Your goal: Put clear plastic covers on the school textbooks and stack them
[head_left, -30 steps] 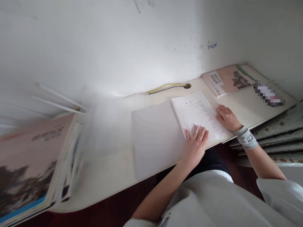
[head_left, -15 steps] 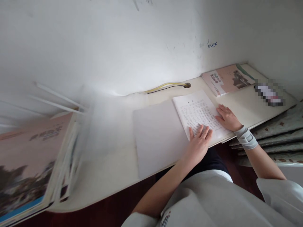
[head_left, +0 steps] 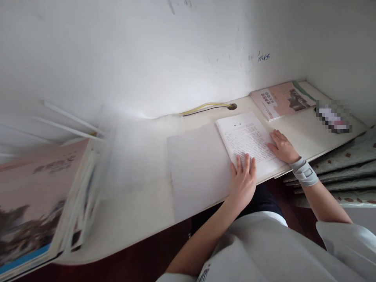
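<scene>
The printed paper (head_left: pixel 239 137) lies by the front edge of the surface (head_left: pixel 132 219). The left hand (head_left: pixel 243 176) rests on it, fingers spread and loose. The right hand (head_left: pixel 283 146) lies flat and relaxed at its right side.

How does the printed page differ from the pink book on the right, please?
The printed page is white with dense text; the pink book has a picture. The left hand rests on the page, while no hand touches the book. Both lie on the desk.
</scene>
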The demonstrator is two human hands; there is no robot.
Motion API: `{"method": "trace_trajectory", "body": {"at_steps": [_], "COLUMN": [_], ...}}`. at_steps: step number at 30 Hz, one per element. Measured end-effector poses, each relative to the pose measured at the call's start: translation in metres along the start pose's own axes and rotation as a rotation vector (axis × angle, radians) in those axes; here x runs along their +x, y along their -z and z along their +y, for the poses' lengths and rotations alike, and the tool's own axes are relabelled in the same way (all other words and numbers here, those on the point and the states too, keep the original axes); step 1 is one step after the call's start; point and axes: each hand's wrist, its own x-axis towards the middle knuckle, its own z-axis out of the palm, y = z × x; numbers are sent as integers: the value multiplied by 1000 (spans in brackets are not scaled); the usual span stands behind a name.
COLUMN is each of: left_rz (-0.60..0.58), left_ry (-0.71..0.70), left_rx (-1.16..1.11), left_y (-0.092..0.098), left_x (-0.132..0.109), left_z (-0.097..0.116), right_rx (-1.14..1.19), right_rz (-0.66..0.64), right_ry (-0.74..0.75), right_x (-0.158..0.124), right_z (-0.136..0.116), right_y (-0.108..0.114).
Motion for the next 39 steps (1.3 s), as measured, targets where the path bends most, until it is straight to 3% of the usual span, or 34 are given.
{"method": "trace_trajectory", "body": {"at_steps": [8, 22, 25, 28, 30, 32, 34, 36, 39], "left_rz": [-56, -120, -163, -168, -6, 288, 511, 615, 665], "left_ry": [-128, -150, -196, -240, -78, 262, 607, 849, 1041], "left_rx": [-46, -133, -266, -572, -787, -931, -1064, -1215, -1470], "left_y": [2, 2, 10, 23, 31, 36, 39, 41, 49], "left_x": [5, 13, 16, 11, 2, -14, -34, -56, -81], "left_z": [-7, -10, -11, -27, -52, -87, -126, -159, -190], "right_rx": [10, 0, -31, -94, -158, -198, -167, -90, -46], "right_rz": [-28, -39, -49, -52, -8, 53, 69, 18, -88], "right_ry": [24, 47, 48, 30, 10, 37, 170, 386, 603], "right_x": [1, 1, 1, 0, -3, -6, -11, -16, -25], "right_z": [1, 1, 2, -3, -15, -36, -65, -97, -135], "right_y": [1, 4, 4, 7, 14, 23, 30, 32, 24]}}
